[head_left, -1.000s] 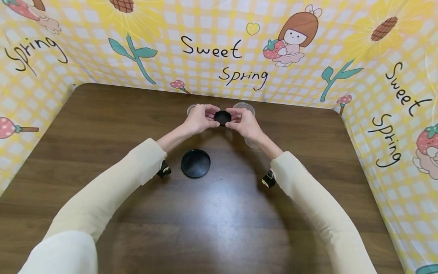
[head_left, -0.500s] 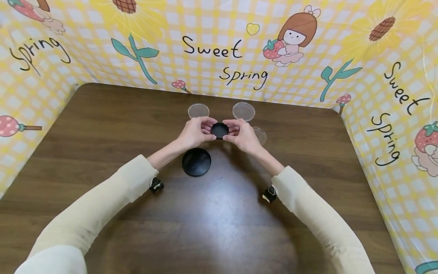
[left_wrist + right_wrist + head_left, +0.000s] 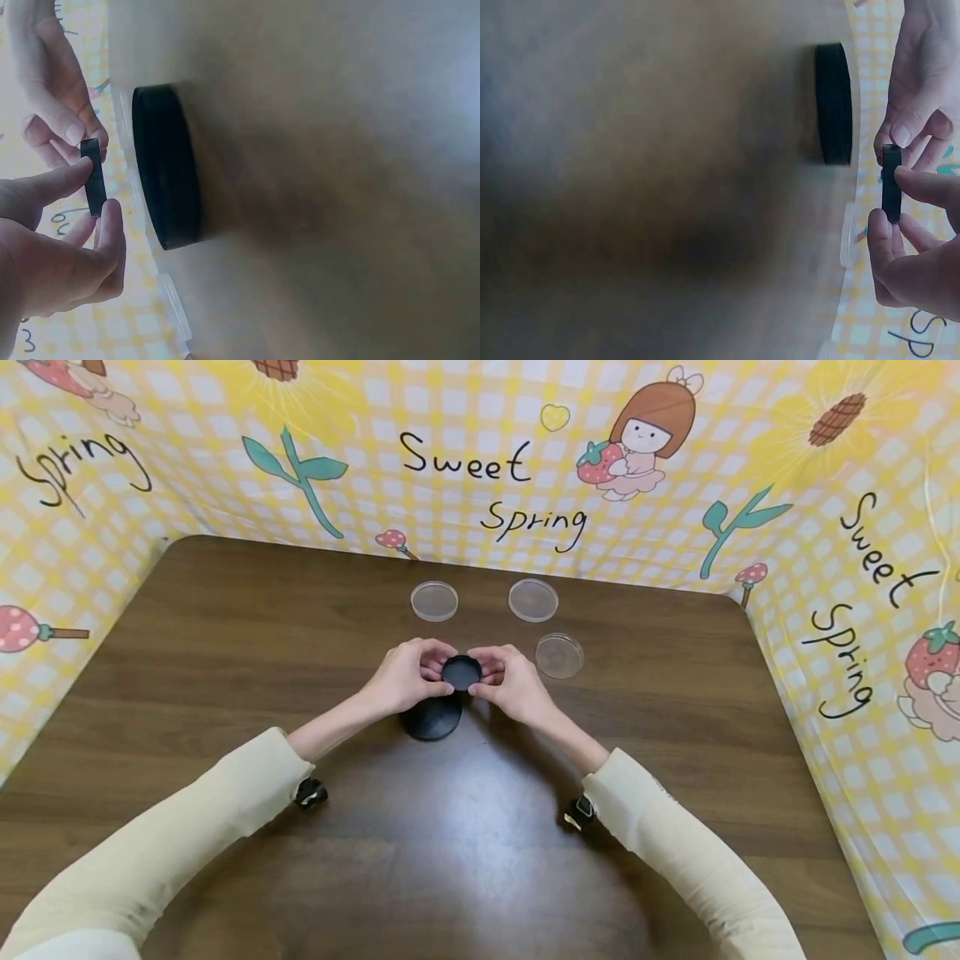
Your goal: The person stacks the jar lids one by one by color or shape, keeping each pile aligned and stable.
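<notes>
Both hands hold a small, shallow black round dish or lid [image 3: 461, 673] by its rim, raised over the table. My left hand [image 3: 402, 675] pinches its left side between thumb and fingers; my right hand [image 3: 513, 681] pinches the opposite side the same way. In the left wrist view the small black piece [image 3: 94, 180] appears edge-on between the fingertips of both hands. Just below and partly hidden by the left hand, a larger black round dish [image 3: 431, 720] lies on the table. Its side wall shows in the right wrist view as a dark band [image 3: 834, 105].
Toward the back of the brown wooden table [image 3: 300, 868] lie three clear round dishes: one at left [image 3: 434, 601], one at right [image 3: 533, 600] and one nearer the right hand [image 3: 559, 656]. A yellow checked cloth [image 3: 465, 410] with printed figures encloses the back and sides.
Both hands have drawn the small black piece toward the person and slightly left, from near the clear dishes to above the back of the larger black one. Their hold stays the same.
</notes>
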Available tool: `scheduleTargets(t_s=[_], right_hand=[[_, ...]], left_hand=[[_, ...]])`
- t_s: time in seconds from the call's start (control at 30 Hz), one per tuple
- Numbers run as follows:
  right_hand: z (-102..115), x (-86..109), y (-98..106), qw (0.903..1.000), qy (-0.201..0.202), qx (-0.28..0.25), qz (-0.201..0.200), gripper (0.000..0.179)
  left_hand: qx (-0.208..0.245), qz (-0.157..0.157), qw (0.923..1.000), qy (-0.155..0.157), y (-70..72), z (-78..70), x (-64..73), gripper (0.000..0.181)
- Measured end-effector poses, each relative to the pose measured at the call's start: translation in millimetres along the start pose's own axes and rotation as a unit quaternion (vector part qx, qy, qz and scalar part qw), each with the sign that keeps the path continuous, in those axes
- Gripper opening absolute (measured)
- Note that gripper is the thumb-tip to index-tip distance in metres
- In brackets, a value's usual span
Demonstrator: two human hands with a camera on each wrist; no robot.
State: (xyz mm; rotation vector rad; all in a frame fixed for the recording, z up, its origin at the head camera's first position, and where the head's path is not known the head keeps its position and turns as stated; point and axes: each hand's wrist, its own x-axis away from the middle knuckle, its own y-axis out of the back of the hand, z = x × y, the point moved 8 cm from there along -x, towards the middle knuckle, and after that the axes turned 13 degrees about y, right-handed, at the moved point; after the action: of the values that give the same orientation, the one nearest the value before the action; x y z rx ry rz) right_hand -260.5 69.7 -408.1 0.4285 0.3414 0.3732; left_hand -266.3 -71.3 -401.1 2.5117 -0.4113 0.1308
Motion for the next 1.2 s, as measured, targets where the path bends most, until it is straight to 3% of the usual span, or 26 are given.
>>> scheduleTargets(t_s=[0.47, 0.7, 1.2], right_hand=[[15, 9.0, -29, 0.9995, 0.017, -0.005, 0.024, 0.047], [17, 9.9, -42, 0.9986, 0.031, 0.007, 0.042, 0.046], [11, 11.2, -51, 0.9976, 0.023, 0.038, 0.054, 0.046]], left_hand=[[-0.01, -0.021, 0.9997, 0.009, 8.2, 17.8, 32.3, 0.046], [-0.03, -0.021, 0.9992, 0.019, 9.2, 27.0, 38.2, 0.047], [-0.034, -0.023, 0.9991, 0.005, 6.0, 34.7, 40.2, 0.046]])
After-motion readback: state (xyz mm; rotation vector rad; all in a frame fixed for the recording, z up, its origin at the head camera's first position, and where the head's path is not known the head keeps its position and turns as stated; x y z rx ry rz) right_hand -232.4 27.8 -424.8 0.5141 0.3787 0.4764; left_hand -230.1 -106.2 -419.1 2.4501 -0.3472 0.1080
